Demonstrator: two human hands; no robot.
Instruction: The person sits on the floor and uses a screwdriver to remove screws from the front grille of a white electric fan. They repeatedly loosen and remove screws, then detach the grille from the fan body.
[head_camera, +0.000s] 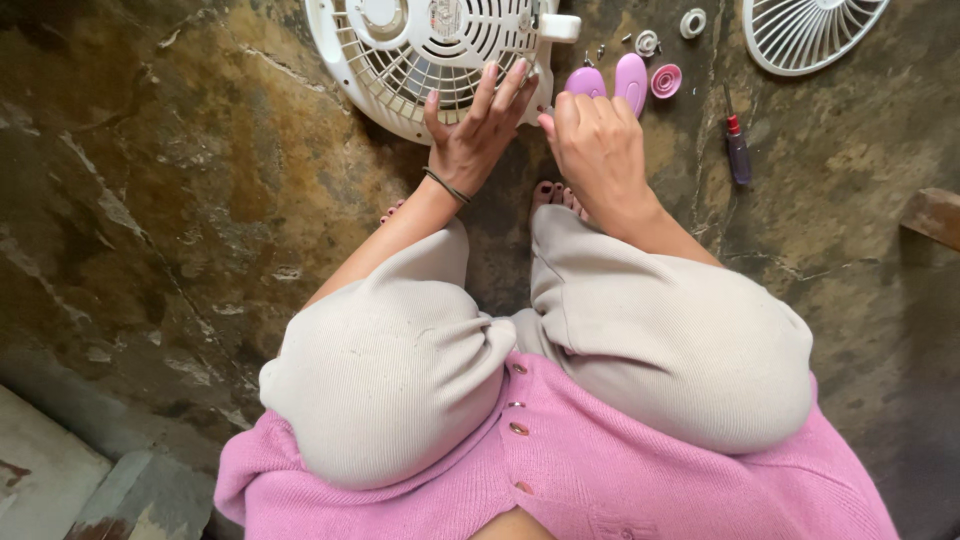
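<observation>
Knees (400, 380) frame both hands: left hand (470, 140), fingers spread, rests on white slatted fan (420, 50); right hand (598, 150) pinches purple cap (585, 82).

glossy white plastic fan grille (420, 50), rough stone floor (180, 200)

Floor (180, 180): rough stone slab, mottled brown, ochre, dk grey; worn, stained, uneven. Cracks and seams running diag. across left half, another vert. seam nr upper right. Pale flecks and chipped patches scattered left-centre. Lower left: raised concrete step (60, 480), grey, reddish stain at edge. Right edge: end of wooden plank (935, 215), brown, weathered, partly cut off by frame. Light: soft, diffuse, daylight-like; no hard shadows. Walls, windows not in view.
</observation>
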